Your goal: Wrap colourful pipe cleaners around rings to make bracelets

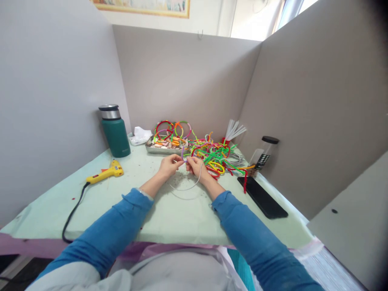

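Observation:
My left hand pinches a purple pipe cleaner, its free end sticking up between the hands. Close beside it, my right hand is closed around one end of a thin whitish hoop, where some purple also shows at the fingertips. The hoop curves down towards me, above the table. How the purple piece sits on the hoop is hidden by the fingers. Just behind the right hand lies a tangled heap of coloured pipe cleaners.
A metal tray of small pieces stands at the back, with wrapped hoops behind. On the left are a green bottle, tissues and a yellow glue gun. A black phone and clear bottle are right. Partitions enclose the table.

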The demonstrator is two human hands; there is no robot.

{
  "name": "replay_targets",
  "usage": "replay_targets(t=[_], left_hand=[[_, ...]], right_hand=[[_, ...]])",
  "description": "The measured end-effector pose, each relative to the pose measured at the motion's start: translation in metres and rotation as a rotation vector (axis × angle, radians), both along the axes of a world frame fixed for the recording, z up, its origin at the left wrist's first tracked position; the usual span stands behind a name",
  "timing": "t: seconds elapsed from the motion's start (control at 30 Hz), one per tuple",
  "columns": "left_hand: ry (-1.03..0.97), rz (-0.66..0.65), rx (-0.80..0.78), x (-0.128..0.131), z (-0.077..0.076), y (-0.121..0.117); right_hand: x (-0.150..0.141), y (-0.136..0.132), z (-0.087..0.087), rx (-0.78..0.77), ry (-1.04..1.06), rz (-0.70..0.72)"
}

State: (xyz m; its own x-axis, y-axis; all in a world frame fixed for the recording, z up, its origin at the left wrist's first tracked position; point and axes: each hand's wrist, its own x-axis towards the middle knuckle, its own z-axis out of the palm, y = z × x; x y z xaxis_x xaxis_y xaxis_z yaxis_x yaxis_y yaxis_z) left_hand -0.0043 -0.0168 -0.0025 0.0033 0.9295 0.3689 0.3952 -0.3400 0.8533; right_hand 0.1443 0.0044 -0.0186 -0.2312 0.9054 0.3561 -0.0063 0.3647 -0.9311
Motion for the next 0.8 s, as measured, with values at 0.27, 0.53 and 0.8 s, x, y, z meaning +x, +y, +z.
replay_targets(t=[0.27,0.53,0.8], left_hand=[[0.184,0.06,0.24,-0.0019,-0.0039,0.0042],[0.298,0.034,0.365,-0.0031,-0.0047,0.0054],[0.414,0.06,0.297,-0.0024,-0.0046,0.006]], right_hand=[[0.0002,0.0011,0.001,-0.029,0.007,-0.013],[0.0007,0.0011,0.0002,-0.014,0.014,-0.003],[0.0,0.0015,-0.0013,0.003,-0.048,-0.011]])
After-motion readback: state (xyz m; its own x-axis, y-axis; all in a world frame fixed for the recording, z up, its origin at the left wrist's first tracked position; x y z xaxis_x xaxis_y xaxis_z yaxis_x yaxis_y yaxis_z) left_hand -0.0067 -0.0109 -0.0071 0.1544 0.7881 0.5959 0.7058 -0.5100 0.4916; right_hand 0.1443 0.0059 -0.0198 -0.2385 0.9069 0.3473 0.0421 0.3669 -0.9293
